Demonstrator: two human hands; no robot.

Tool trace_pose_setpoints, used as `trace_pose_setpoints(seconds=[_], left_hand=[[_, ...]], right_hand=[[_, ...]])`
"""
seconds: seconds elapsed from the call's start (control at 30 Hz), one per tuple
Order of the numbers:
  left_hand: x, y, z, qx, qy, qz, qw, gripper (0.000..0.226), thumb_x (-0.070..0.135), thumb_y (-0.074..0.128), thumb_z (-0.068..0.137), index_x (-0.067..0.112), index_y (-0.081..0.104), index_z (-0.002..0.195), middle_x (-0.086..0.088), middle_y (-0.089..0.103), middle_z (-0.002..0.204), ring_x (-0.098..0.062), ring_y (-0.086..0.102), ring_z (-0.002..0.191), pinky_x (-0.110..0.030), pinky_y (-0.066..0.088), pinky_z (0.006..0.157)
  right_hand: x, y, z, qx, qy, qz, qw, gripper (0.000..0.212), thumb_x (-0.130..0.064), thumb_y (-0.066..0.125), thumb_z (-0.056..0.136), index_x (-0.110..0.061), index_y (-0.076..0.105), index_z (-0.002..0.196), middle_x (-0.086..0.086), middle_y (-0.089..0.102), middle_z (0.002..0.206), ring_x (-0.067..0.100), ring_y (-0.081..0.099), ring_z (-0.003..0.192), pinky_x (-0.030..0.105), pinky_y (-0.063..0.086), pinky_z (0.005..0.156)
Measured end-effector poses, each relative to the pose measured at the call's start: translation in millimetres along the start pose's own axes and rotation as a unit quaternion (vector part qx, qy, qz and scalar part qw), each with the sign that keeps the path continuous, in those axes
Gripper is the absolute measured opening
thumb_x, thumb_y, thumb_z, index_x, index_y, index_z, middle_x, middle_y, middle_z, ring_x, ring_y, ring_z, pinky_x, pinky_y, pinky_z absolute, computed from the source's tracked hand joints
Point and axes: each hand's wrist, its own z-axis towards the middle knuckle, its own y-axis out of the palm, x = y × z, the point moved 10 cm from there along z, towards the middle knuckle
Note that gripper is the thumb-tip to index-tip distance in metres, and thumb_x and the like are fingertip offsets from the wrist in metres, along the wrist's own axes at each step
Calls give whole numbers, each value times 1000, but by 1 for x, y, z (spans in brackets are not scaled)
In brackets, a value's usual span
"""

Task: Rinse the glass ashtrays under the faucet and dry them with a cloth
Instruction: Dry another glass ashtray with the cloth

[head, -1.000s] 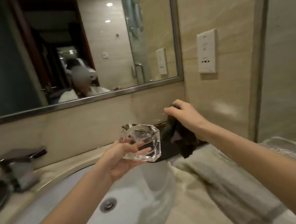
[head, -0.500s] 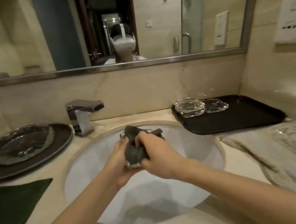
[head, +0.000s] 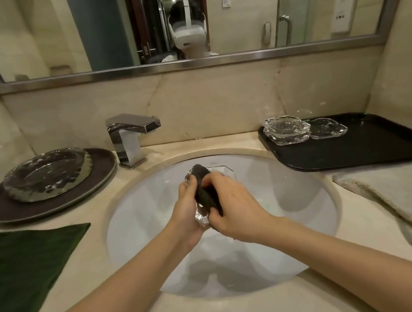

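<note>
A: Head view: what's biggest?
B: The white sink (head: 298, 211), then the black tray (head: 381, 145) on the right with two glass ashtrays (head: 286, 129) on it.
A: And the hands?
B: Over the basin. The left hand (head: 187, 210) grips a third glass ashtray (head: 224, 173); the right hand (head: 233, 212) clamps a dark cloth (head: 205, 190) against it.

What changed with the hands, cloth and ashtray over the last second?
The left hand brought the glass ashtray over the sink; the right hand carried the dark cloth from the tray side and now presses it into the ashtray. Both grips are unchanged.
</note>
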Motion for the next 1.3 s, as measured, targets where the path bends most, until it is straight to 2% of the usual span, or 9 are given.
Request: trace_pose_setpoints(seconds=[0.17, 0.27, 0.43, 0.73, 0.87, 1.0, 1.1, 1.2, 1.3], left_hand=[[-4, -4, -1, 13, -1, 13, 1000, 42, 41, 42, 97, 13, 54, 125, -14, 65, 114, -26, 65, 94, -34, 53, 54], [9, -15, 0, 59, 44, 56, 996, 25, 36, 50, 95, 19, 62, 109, -10, 68, 101, -30, 65, 88, -38, 53, 62], [16, -3, -1, 22, 69, 89, 993, 25, 40, 42, 97, 24, 57, 109, -5, 68, 109, -30, 70, 90, -49, 55, 78], [9, -7, -1, 30, 34, 100, 994, 52, 54, 28, 97, 18, 65, 108, -10, 70, 101, -27, 67, 92, -36, 53, 65], [16, -3, -2, 31, 84, 172, 981, 40, 50, 33, 96, 25, 61, 108, -3, 71, 101, -28, 66, 97, -45, 53, 80], [17, 6, -1, 7, 88, 170, 981, 36, 52, 33, 95, 29, 57, 110, 0, 70, 105, -29, 70, 89, -48, 52, 82], [12, 6, -1, -4, 63, 161, 985, 38, 51, 31, 96, 28, 56, 114, -2, 68, 112, -29, 71, 89, -41, 55, 72], [5, 5, -2, -11, 35, 149, 988, 36, 48, 30, 98, 26, 55, 112, -3, 67, 114, -29, 70, 89, -41, 56, 73], [1, 3, 0, -12, 17, 153, 988, 38, 47, 30, 99, 24, 54, 117, -4, 66, 115, -27, 71, 89, -35, 56, 64]], right_hand=[[-2, -3, -2, -57, 7, 37, 998, 46, -2, 50, 69, -14, 54, 114, 0, 60, 110, 20, 52, 101, 27, 39, 80], [-3, 5, -8, -119, -45, -120, 985, 35, -5, 53, 75, -21, 58, 106, -7, 60, 108, 17, 48, 104, 26, 29, 82], [1, -25, -7, 37, -108, -325, 939, 23, -7, 47, 68, -16, 64, 81, -1, 67, 77, 25, 59, 76, 31, 41, 63], [-11, 0, -7, -64, -82, -63, 993, 43, -1, 50, 70, -18, 58, 108, -9, 59, 105, 15, 44, 107, 26, 26, 85], [-9, -5, -8, -118, -102, -154, 976, 22, -7, 47, 74, -24, 54, 85, -18, 43, 73, 17, 51, 93, 27, 25, 76], [11, -33, 5, -56, -68, -252, 964, 22, -13, 43, 76, -22, 59, 89, 0, 59, 85, 21, 54, 94, 33, 28, 79], [30, -75, 1, 115, 67, -9, 991, 26, -7, 35, 65, -19, 54, 78, -4, 56, 71, 23, 54, 75, 33, 35, 72], [60, -80, -7, 189, 214, 314, 905, 29, 9, 32, 75, -17, 45, 73, 5, 52, 57, 19, 47, 40, 23, 35, 38], [66, -71, -8, 160, 269, 473, 824, 31, 11, 33, 84, -16, 49, 85, 4, 55, 65, 15, 52, 44, 18, 35, 38]])
